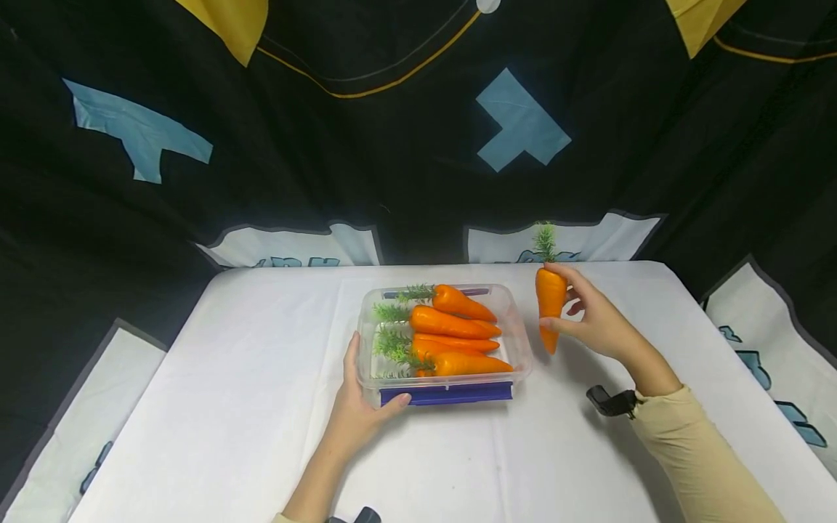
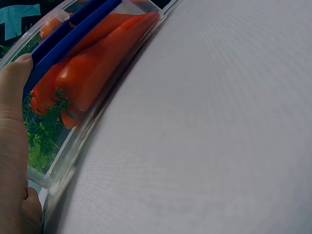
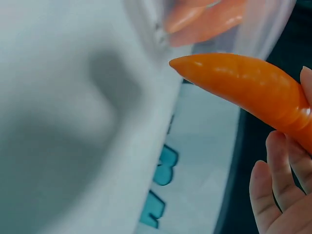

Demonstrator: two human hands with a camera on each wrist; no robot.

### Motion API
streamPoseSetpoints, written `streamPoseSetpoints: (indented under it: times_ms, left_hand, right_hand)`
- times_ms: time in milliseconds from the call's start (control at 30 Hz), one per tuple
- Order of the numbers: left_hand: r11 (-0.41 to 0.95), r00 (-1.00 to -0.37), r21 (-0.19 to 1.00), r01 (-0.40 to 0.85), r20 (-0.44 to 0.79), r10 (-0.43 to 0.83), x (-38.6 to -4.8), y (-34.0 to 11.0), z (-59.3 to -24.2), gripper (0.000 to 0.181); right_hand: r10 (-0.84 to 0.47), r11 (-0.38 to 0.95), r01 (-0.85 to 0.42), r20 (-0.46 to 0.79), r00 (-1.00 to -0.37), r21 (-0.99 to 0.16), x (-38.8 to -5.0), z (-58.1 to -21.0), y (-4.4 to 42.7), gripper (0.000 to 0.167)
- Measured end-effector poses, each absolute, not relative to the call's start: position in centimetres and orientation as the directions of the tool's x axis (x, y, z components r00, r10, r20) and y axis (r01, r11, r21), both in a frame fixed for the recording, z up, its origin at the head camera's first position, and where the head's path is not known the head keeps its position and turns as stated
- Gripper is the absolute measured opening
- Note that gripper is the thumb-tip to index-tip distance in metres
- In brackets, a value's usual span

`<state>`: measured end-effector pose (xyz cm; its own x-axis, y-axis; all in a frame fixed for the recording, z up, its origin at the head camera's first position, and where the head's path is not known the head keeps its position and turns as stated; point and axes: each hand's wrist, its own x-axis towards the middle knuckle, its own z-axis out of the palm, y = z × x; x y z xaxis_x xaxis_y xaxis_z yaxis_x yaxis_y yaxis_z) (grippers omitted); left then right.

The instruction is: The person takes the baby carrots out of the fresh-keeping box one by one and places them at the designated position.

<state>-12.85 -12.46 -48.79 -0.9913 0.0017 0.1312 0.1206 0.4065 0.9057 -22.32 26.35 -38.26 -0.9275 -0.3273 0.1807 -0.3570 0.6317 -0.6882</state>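
A clear plastic box (image 1: 523, 349) with blue side clips stands on the table, holding several orange carrots (image 1: 451, 319) with green tops pointing left. My left hand (image 1: 356, 407) grips the box at its front left corner, the thumb over the front edge by the blue clip (image 2: 53, 48). To the right of the box, my right hand (image 1: 591, 316) pinches one carrot (image 1: 551, 290) between thumb and fingers. That carrot hangs upright, green top up and tip down, above the table. In the right wrist view its tip (image 3: 183, 63) appears just in front of the box.
The white-covered table (image 1: 248, 363) stretches around the box on all sides. Behind it hangs a black cloth (image 1: 366, 167) with blue and yellow patches. A dark device (image 1: 611, 401) is strapped to the right wrist.
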Motion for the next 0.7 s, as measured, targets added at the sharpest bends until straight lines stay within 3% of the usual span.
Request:
streamPoseSetpoints:
  times_ms: [333,700]
  left_hand:
    - [0.408,-0.993,0.907,0.103,0.114,-0.002,-12.8,-12.4,-48.7,0.125]
    - [0.398,-0.993,0.911,0.106,0.117,-0.002,-12.8,-12.3,-48.6,0.124]
  right_hand:
    - [-0.326,0.642,-0.295,0.097,-0.940,-0.707,-23.6,-41.2,27.2,0.096]
    - [-0.355,0.675,-0.289,0.044,-0.934,-0.679,-25.1,-42.0,27.2,0.102]
